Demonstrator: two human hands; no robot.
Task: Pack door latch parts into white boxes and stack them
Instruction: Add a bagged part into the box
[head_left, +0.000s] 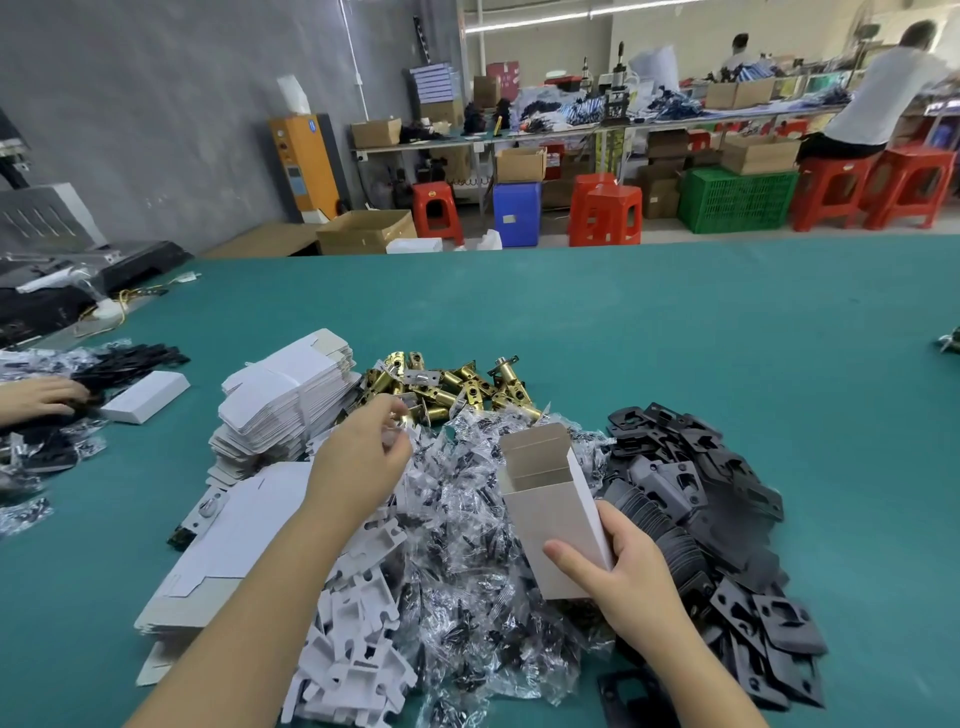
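My right hand (618, 571) grips a white box (550, 514), its top flaps open and tilted away from me. My left hand (363, 452) hovers over the heap of clear screw bags (467, 545), fingers curled and pinching something small near the brass latches (452, 387); what it pinches is blurred. Black strike plates (717, 499) lie in a pile to the right of the box. Flat white box blanks (291, 395) are stacked to the left. White cardboard inserts (353, 623) lie under my left forearm.
Another person's hand (41, 395) works at the far left beside a closed white box (145, 397) and more black parts. The green table (675, 322) stretches far ahead. Stools, crates and benches stand beyond its far edge.
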